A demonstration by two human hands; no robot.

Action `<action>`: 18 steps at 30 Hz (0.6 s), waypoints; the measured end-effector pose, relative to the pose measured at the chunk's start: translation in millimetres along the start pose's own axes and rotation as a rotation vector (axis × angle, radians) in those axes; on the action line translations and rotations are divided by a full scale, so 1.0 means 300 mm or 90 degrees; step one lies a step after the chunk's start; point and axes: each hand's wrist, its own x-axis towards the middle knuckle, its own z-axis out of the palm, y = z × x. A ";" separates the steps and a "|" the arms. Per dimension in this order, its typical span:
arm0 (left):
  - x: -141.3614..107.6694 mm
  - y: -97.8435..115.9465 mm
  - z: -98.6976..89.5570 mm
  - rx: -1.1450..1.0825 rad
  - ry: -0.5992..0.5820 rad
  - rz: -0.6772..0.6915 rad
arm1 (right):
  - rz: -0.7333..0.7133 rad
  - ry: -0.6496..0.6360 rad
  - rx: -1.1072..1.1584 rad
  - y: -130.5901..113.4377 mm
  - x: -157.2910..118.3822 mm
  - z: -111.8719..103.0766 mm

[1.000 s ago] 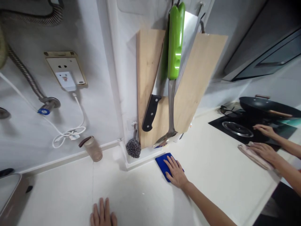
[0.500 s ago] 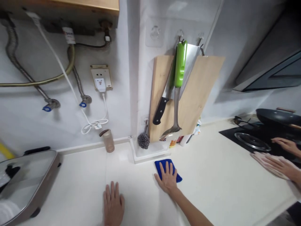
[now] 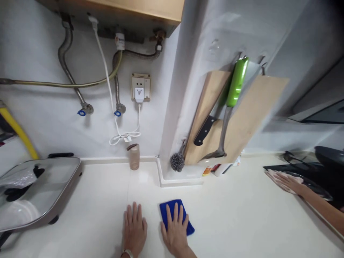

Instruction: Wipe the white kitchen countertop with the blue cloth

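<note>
My right hand (image 3: 175, 231) lies flat with fingers spread, pressing on a folded blue cloth (image 3: 189, 229) on the white countertop (image 3: 228, 215). To its left, my left hand (image 3: 134, 229) rests palm down on the bare counter, fingers stretched out and nothing in it. A watch or bracelet (image 3: 127, 253) shows at the left wrist. Behind my hands, a brownish translucent cup (image 3: 134, 157) stands against the wall.
At left sits a glass-lidded electric pan (image 3: 77, 179). Ahead, a cutting board (image 3: 242, 136), a knife (image 3: 205, 130), a green-handled spatula (image 3: 238, 82) and a steel-wool scrubber (image 3: 177, 162) hang at the pillar. At right, another person's hand (image 3: 290, 182) presses a pink cloth (image 3: 274, 178) by the black hob (image 3: 271, 167).
My right hand has slid the blue cloth left and toward me, closer to my left hand. The other person's hand has moved the pink cloth farther back along the hob's edge. The view has shifted.
</note>
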 end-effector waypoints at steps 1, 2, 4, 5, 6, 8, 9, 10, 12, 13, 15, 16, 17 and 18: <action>0.000 0.001 -0.003 0.002 -0.006 -0.001 | 0.017 -0.005 -0.013 -0.006 0.038 -0.002; 0.000 0.001 -0.005 0.003 -0.012 -0.003 | 0.033 -0.012 -0.028 -0.015 0.079 -0.003; 0.001 0.000 -0.010 0.004 -0.024 -0.008 | 0.063 -0.032 -0.057 -0.036 0.157 -0.001; 0.001 0.000 -0.013 0.004 -0.029 -0.009 | 0.077 -0.044 -0.067 -0.047 0.191 0.000; 0.002 -0.001 -0.015 0.005 -0.034 -0.009 | 0.088 -0.056 -0.073 -0.058 0.220 0.001; 0.002 -0.003 -0.017 0.006 -0.042 -0.007 | 0.100 -0.081 -0.080 -0.075 0.260 0.002; 0.003 -0.005 -0.017 0.008 -0.044 -0.006 | 0.104 -0.091 -0.084 -0.080 0.271 0.002; 0.003 -0.006 -0.016 0.010 -0.044 -0.006 | 0.106 -0.100 -0.088 -0.083 0.278 0.001; 0.002 -0.009 -0.011 0.014 -0.038 -0.008 | 0.104 -0.115 -0.090 -0.079 0.284 -0.004; 0.002 -0.010 -0.008 0.015 -0.034 -0.008 | 0.098 -0.121 -0.085 -0.073 0.283 -0.007; 0.002 -0.013 0.000 0.013 -0.025 -0.005 | 0.081 -0.132 -0.065 -0.056 0.276 -0.016; 0.002 -0.015 0.004 0.010 -0.023 -0.003 | 0.070 -0.136 -0.052 -0.045 0.269 -0.021; 0.002 -0.017 0.007 0.005 -0.021 -0.002 | 0.062 -0.139 -0.040 -0.036 0.257 -0.025; 0.002 -0.019 0.009 0.000 -0.020 -0.003 | 0.057 -0.140 -0.028 -0.028 0.242 -0.028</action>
